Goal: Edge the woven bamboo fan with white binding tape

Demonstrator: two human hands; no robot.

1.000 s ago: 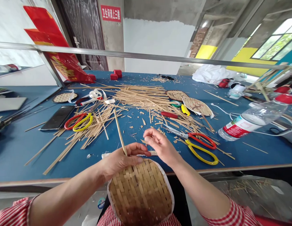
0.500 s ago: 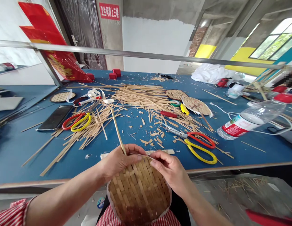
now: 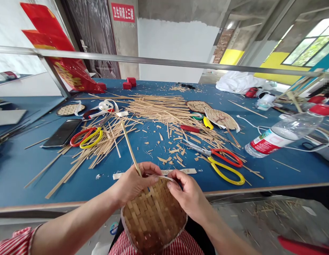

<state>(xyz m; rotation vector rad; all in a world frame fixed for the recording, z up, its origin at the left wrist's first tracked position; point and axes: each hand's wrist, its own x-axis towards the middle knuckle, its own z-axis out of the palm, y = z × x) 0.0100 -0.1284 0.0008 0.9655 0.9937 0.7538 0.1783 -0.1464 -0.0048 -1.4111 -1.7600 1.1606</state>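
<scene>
A woven fan is held over the lap, just below the near edge of the blue surface. The left hand is closed on the fan's top edge, w/ a long bamboo stick pinched at the same spot; the stick slants up and away over the surface. The right hand is closed on the opposite side of the top edge, fingers pinching the thin white trim strip where it arches along the rim. Step in hand, as judged: trim being seated along the rim near the stick. Next move calls for steady pressure along the curve, fan kept from rotating. Red-and-yellow scissors lie on the surface nearby, approx. right of the hands; loose bamboo strips are scattered beyond.
</scene>
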